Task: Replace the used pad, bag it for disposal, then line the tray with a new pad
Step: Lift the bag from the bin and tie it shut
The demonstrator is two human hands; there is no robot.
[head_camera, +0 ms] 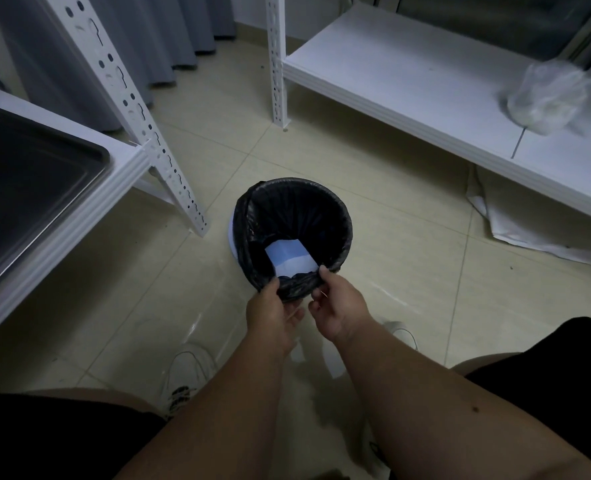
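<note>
Pad disposal is the step in hand: the folded used pad (288, 258), white and pale blue, lies inside the black bag (292, 216) that lines the small bin (232, 233) at the centre of the frame. Fingers of the left hand (272, 311) pinch the near rim of the bag from its left; fingers of the right hand (335, 306) are curled and pinch the same rim just beside them — the two hands nearly touch. Both forearms reach up from the lower edge of the frame.

Judged from this, bagging is under way but the bag is not yet gathered or closed. The next move calls for lifting the rim free of the bin all round and drawing it together.

The metal tray (34, 188) sits on the shelf (127, 168) at the left edge, unlined — a new pad is not identifiable here.
</note>
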